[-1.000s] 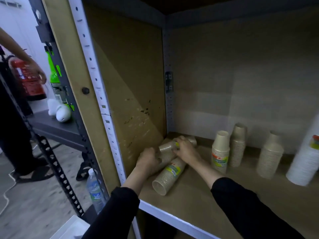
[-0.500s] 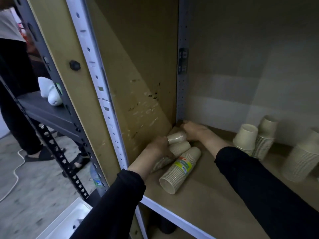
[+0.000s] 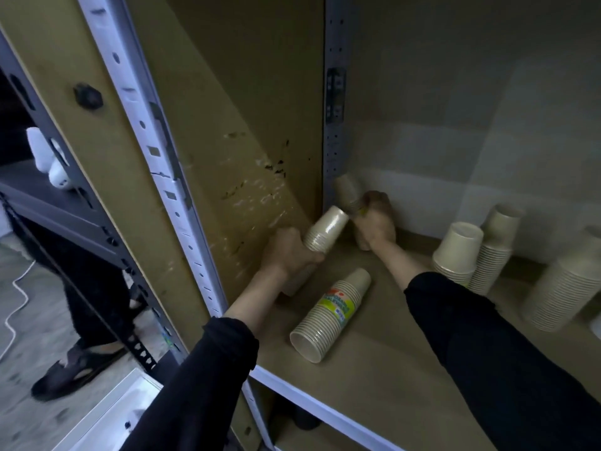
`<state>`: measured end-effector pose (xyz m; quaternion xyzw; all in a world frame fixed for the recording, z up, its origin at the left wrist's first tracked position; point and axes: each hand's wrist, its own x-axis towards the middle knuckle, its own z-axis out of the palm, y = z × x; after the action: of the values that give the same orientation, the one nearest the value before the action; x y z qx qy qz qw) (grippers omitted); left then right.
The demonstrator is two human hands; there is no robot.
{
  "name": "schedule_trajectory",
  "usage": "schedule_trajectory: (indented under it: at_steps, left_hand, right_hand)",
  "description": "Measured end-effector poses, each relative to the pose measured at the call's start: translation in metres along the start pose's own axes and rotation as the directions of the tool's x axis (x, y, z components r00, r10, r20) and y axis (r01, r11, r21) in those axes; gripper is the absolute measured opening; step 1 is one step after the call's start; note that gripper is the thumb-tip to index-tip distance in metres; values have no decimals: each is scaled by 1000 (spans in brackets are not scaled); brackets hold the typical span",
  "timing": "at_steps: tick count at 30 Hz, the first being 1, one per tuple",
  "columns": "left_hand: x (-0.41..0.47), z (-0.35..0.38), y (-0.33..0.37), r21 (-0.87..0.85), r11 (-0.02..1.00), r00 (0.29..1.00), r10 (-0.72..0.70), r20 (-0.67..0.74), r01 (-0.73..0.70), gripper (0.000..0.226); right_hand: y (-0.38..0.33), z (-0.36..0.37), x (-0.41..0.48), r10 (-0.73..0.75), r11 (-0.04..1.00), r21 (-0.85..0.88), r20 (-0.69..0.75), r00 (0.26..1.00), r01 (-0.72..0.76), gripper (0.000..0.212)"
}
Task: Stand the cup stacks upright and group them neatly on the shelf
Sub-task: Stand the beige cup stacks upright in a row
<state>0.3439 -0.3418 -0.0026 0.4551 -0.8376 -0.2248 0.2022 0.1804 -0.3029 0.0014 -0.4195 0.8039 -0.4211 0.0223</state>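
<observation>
Gripping two cup stacks near the shelf's back-left corner.
Left hand (image 3: 289,255) curls round a tilted stack (image 3: 327,227), closed end toward 1 o'clock. The right hand (image 3: 374,222) clasps a second stack (image 3: 346,190), closed end toward 11 o'clock, raised since half a second ago. A labelled stack (image 3: 331,314) lies on the brown shelf board (image 3: 390,369), axis 7-to-1 o'clock, mouth at 7. Upright stacks (image 3: 458,249) stand at 3 o'clock.

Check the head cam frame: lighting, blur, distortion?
Head view: dim overall, back corner darkest. Motion blur smears the right hand and its cup stack; the lying stack is sharper, label colours visible. Wide-angle slants the front post; the stack at the right edge is soft.
</observation>
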Motion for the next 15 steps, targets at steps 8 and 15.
schedule_trajectory:
  at_steps: [8, 15]
  left_hand:
    - [-5, 23, -3, -432, 900, 964, -159, -213, 53, 52]
    - [-8, 28, -6, -462, 886, 963, -150, -223, 31, 55]
  right_hand:
    - [8, 6, -10, 228, 965, 159, -123, 966, -207, 65]
    - [7, 6, -18, 279, 947, 202, -120, 953, -252, 63]
